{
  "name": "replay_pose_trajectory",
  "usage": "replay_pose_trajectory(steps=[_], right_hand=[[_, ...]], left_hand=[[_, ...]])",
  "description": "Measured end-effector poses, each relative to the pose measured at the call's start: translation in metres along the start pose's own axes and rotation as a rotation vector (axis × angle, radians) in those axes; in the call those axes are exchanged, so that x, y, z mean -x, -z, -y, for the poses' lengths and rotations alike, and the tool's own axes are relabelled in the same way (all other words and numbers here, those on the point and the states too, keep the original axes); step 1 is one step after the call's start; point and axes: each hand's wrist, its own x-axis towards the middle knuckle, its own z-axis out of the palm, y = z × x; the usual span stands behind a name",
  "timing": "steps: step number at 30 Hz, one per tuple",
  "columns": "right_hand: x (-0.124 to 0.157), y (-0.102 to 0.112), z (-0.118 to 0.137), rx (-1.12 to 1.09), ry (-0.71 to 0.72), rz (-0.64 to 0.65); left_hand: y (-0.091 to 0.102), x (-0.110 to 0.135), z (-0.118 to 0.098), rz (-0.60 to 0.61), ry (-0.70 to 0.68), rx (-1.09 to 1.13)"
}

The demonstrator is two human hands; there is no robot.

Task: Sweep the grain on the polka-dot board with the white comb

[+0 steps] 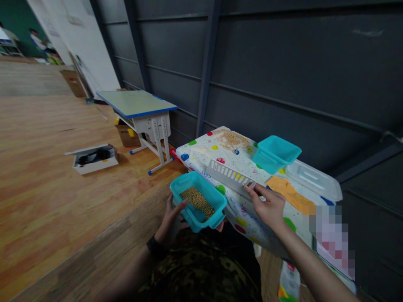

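Left hand (171, 219) curls round the teal tub (217, 219) of beans (197, 199), right hand (269, 205) pinches the slotted strip (225, 175), both at the worktop's (201, 155) near edge, seemingly for scraping, which next wants a steady tub.

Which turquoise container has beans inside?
The turquoise container held in the left hand: beans lie inside it, while the other container, on the tablecloth, shows none.

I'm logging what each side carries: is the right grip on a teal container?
No, the right grip pinches the end of a white slotted tool, while the left grip holds the teal container.
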Motion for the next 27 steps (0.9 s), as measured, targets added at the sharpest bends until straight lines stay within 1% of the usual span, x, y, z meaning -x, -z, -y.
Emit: replay_pose_trajectory(steps=[3, 7, 12, 16, 19, 23, 27], right_hand=[[-0.001, 0.007, -0.005, 0.009, -0.057, -0.020], [-0.005, 0.004, -0.010, 0.043, -0.093, -0.034], [-0.006, -0.001, -0.010, 0.037, 0.024, -0.016], [0.004, 0.010, -0.003, 0.055, 0.107, -0.046], [0.017, 0.022, 0.007, 0.075, 0.133, -0.042], [0.028, 0.031, 0.014, 0.112, 0.106, -0.034], [0.019, 0.028, 0.000, 0.177, 0.034, -0.090]], left_hand=[[0.000, 0.000, 0.000, 0.005, -0.003, -0.011], [0.001, 0.000, -0.002, 0.031, 0.005, -0.034], [0.001, 0.000, -0.004, 0.018, 0.012, -0.030], [0.002, 0.000, -0.002, 0.022, 0.031, -0.026], [0.001, 0.001, 0.000, 0.034, 0.038, -0.038], [0.001, 0.003, 0.000, 0.036, 0.035, -0.038], [0.000, 0.002, 0.000, 0.022, 0.062, -0.046]])
